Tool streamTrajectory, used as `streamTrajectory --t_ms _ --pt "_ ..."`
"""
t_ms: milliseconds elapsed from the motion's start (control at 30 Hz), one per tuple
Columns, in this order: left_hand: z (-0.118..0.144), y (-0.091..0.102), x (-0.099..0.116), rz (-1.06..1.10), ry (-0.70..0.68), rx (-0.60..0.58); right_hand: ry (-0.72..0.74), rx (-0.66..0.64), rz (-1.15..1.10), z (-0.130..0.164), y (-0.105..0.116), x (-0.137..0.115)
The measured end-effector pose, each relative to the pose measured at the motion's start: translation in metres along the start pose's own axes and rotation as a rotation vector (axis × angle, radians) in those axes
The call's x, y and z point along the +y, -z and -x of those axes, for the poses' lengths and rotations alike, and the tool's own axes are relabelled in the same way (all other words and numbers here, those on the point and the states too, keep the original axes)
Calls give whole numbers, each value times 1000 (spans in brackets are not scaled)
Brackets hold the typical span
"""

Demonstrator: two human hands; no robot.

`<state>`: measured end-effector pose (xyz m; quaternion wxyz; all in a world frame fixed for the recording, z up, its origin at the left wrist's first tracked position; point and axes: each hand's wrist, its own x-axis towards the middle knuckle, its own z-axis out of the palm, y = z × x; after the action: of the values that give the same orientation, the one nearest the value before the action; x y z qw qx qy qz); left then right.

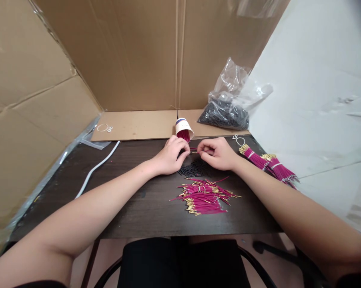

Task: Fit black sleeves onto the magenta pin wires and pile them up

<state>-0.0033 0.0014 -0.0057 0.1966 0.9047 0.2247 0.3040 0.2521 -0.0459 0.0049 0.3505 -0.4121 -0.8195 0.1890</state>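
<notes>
Cardboard walls [114, 52] are standing on the left and far sides w/ a white panel [315, 80] closing the right. The dark wood-grain surface [132, 200] is sitting in the middle, a cardboard sheet [138, 125] lying along its far edge.

A clear plastic bag [228, 104], far right, is slumping open & holding a heap of small black pieces. A white cable [96, 168] is running across the left part of the surface. Near centre, a loose pile of magenta wires [204, 197] w/ gold tips is lying fanned out. Two banded bundles of the same wire [269, 164] are lying at the right, gold ends pointing far-left. A scatter of short black tubes [194, 170] is lying betw. the hands and the loose pile. A paper cup [184, 129], tipped toward the viewer at the far edge of the surface, is holding more magenta wires.

Left hand [170, 156] and right hand [218, 154] are resting side by side on the surface, just near of the cup. Both are pinching shut on one thin magenta wire [194, 150] stretched between the fingertips, just above the black tubes. Whether a tube is on it – too small to tell.

Two white rings [105, 128] are lying on the cardboard sheet, far left.
</notes>
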Motion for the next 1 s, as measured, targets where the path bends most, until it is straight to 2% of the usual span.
streamTrajectory --t_ms 1000 --pt "-2 1 1 49 73 3 71 -10 108 -1 2 -12"
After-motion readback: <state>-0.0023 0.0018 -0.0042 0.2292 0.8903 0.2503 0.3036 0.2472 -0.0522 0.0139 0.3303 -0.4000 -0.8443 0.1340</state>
